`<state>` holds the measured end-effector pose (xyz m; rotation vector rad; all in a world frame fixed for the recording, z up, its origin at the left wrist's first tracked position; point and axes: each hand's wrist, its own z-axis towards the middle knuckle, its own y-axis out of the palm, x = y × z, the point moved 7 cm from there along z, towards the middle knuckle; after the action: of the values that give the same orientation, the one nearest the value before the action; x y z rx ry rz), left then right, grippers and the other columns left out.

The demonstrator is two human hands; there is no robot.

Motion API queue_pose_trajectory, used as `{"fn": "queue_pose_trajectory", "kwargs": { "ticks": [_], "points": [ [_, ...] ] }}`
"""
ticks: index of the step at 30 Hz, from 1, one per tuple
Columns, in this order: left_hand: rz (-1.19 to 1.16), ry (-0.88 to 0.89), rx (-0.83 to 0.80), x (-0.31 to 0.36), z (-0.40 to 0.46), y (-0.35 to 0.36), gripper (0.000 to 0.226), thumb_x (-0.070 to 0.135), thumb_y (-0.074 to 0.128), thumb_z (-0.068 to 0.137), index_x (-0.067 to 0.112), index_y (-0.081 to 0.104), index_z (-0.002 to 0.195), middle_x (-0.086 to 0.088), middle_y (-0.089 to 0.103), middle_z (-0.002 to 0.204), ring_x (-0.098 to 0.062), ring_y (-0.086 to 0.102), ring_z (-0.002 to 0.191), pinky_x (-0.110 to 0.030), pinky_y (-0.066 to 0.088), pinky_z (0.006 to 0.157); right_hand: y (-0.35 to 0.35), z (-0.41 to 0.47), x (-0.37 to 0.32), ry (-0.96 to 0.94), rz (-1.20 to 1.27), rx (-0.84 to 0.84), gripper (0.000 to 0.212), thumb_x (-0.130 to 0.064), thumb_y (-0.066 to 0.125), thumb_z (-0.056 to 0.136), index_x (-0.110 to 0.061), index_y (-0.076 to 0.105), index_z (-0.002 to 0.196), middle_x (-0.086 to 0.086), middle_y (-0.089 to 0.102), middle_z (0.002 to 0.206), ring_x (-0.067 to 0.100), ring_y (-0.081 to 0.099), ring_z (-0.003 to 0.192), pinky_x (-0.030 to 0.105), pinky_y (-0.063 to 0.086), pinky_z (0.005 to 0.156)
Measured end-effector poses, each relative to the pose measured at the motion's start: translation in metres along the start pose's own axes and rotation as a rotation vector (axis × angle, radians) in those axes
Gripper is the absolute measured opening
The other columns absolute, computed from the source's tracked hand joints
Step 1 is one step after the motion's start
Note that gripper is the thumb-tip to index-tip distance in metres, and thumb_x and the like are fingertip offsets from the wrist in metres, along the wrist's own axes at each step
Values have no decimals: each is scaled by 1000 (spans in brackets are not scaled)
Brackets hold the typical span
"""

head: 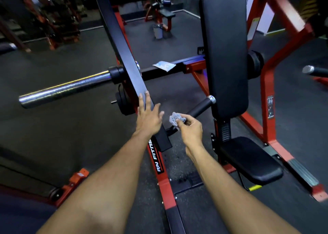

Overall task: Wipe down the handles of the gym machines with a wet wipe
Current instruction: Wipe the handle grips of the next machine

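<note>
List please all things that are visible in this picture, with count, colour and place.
wipe: one, grey, crumpled, at the handle
handle: one, black with silver cap, left of the backrest
lever arm: one, black, slanting down the centre
backrest: one, black, upper right
seat: one, black, lower right
frame: one, red, around the seat
sleeve: one, chrome, left
packet: one, pale blue, on the rear bar
bin: one, grey, far floor
left hand: fingers straight, on the lever arm
right hand: pinches the wipe
</note>
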<state>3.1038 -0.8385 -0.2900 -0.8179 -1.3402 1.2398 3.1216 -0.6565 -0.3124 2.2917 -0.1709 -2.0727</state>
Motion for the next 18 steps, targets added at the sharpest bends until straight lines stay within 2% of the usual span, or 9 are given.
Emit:
{"fn": "queue_pose_trajectory", "kwargs": {
  "ticks": [1,2,4,5,6,8,11,15,18],
  "points": [
    [-179,9,-5,0,-6,-11,43,37,39,111,19,51,148,-12,-2,173,-32,-12,158,-42,10,125,4,-7,-4,-7,-14,-33,28,-3,69,90,-29,77,93,-2,77,92,15,73,91,30,58,83],
    [-374,13,2,0,-16,-23,37,33,41,111,19,59,140,-12,23,169,-30,10,158,-35,18,122,8,-13,-6,-8,-20,-70,26,-2,69,90,-26,77,96,-1,78,93,15,73,92,31,58,83],
    [-757,-36,-12,-4,-53,-42,28,32,45,110,24,68,124,0,66,135,-17,58,129,-29,41,103,20,-27,-15,-3,-20,-153,25,0,68,90,-20,75,101,0,77,95,16,73,93,31,59,83],
    [-894,-66,-49,-6,-75,-46,25,33,48,109,26,70,119,4,73,118,-13,68,109,-31,49,94,28,-36,-20,-10,-23,-201,24,2,68,90,-18,74,102,1,77,95,14,73,91,28,59,80],
    [-977,-82,-70,-9,-95,-48,21,31,54,107,26,71,117,5,76,109,-12,71,97,-32,54,88,37,-45,-25,-24,-32,-248,24,3,68,90,-16,73,103,0,76,95,11,72,87,23,58,75],
    [-1072,-110,-5,-25,-128,-55,17,21,65,102,20,72,117,0,77,105,-13,71,92,-34,58,83,58,-66,-31,-54,-70,-344,23,3,70,87,-15,72,101,1,76,94,5,70,79,17,55,70],
    [-1212,-212,123,-68,-165,-67,18,4,70,96,4,70,113,-4,76,94,-11,68,81,-26,57,69,95,-97,-27,-65,-143,-482,25,4,70,85,-13,71,103,3,77,95,7,70,78,24,58,75],
    [-1186,-291,132,-134,-208,-85,16,1,71,94,14,71,103,2,74,87,-11,67,79,-31,57,70,156,-145,-18,-109,-251,-652,24,3,64,88,-14,70,105,0,75,101,9,67,88,20,55,80],
    [-1138,-344,175,-192,-244,-104,20,4,71,92,24,73,96,1,73,85,-14,66,80,-37,56,74,214,-186,-3,-101,-295,-813,19,-11,70,87,-25,71,100,-5,76,98,10,69,89,28,57,84]
  ]
}}
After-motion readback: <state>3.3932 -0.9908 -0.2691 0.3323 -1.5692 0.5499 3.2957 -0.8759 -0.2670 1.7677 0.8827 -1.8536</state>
